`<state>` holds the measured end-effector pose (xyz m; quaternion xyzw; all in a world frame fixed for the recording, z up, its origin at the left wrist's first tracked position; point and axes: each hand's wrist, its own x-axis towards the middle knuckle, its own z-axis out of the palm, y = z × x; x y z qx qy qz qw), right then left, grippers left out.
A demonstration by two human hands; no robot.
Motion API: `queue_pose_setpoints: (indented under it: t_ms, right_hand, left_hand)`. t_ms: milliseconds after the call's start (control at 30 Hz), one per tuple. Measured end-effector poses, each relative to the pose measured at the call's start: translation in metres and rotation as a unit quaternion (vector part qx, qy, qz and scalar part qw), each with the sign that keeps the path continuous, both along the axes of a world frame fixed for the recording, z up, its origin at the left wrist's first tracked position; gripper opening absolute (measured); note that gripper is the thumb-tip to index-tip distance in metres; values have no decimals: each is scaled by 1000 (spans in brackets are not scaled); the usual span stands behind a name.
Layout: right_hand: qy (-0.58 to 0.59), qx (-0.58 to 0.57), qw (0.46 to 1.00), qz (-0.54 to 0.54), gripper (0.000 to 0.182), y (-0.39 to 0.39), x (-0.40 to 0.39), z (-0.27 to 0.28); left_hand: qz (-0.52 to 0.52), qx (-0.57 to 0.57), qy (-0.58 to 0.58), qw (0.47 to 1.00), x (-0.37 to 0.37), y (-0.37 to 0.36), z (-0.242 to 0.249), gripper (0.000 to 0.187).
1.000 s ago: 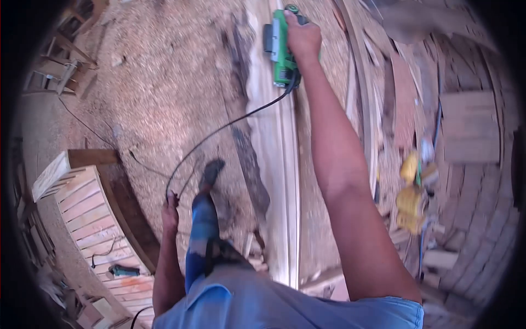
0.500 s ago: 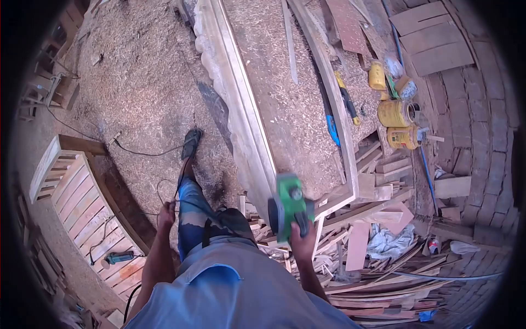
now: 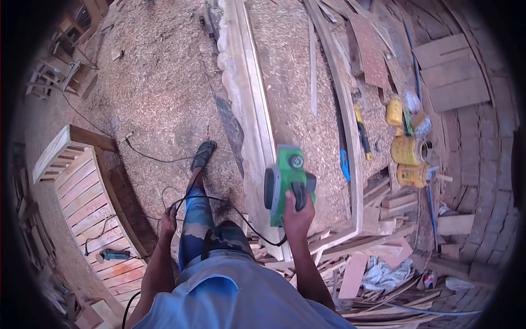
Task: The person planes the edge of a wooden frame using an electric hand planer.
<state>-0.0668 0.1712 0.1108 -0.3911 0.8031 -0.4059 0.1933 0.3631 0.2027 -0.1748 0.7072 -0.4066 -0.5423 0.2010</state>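
My right hand is wrapped round the rear handle of a green electric planer. The planer overlaps the near end of a long wooden beam with a wavy left edge. From the planer's back a black power cord loops across to my left hand, whose fingers are closed round it beside my left leg.
Wood shavings cover the ground. On the left stands a slatted wooden piece with an angle grinder on it. Yellow jars, a blue-handled saw and a wood scrap pile lie to the right.
The planer has moved forward along the beam, away from my body. Its cord now shows as a loop between my hands. The whole view has shifted, with the surroundings appearing further right and lower.
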Motion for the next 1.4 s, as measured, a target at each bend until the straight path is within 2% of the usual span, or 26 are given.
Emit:
queue_pose_setpoints:
  t_ms: [33,133,267,333,500,600,700,767,900,967,1067,1100,1167,1233,1267,1333,1367,1400]
  right_hand:
    - [-9,-1,1000,1,22,-27,-1,1]
    - [-25,-5,1000,10,24,-104,-4,3]
    - [-13,-9,999,28,28,-204,-4,6]
    - [2,-12,999,37,30,-253,-1,5]
    - [44,-31,997,47,31,-372,10,12]
    - [86,-87,990,66,36,-450,11,12]
    - [87,-41,994,43,44,-542,13,16]
    - [46,13,998,42,57,-608,24,37]
    - [90,39,994,48,66,-730,26,41]
    - [119,38,991,55,65,-758,27,42]
    - [13,65,994,82,64,-731,35,63]
    - [29,27,996,84,63,-720,34,60]
    - [65,-23,995,71,64,-662,23,35]
    - [88,-33,994,60,62,-568,14,20]
    - [101,-38,993,56,61,-515,12,16]
    - [144,-24,988,51,55,-387,6,14]
    - [100,11,994,49,48,-317,11,28]
    - [59,-42,995,71,43,-248,16,35]
  left_hand:
    - [23,-32,-5,999,-1,-5,3,51]
    - [90,30,-11,995,-3,-31,7,56]
    - [89,-4,-21,996,-2,-63,-9,61]
    - [118,30,-21,992,-8,-85,-8,63]
    - [171,67,23,983,-29,-159,17,75]
    - [193,77,47,977,-36,-203,21,83]
    - [197,75,62,975,-36,-233,23,88]
    - [204,85,65,973,-33,-246,24,88]
    - [220,103,66,968,-30,-257,38,86]
    - [226,100,70,966,-30,-246,35,86]
    - [187,91,52,977,-24,-224,29,85]
    - [168,69,32,983,-23,-218,36,77]
    - [121,54,16,991,-10,-189,19,76]
    - [134,74,33,988,-6,-167,32,77]
    - [125,94,52,986,6,-146,16,79]
    - [155,202,85,963,13,-127,24,81]
    - [164,210,79,961,12,-111,24,77]
    - [175,214,73,958,11,-97,23,72]
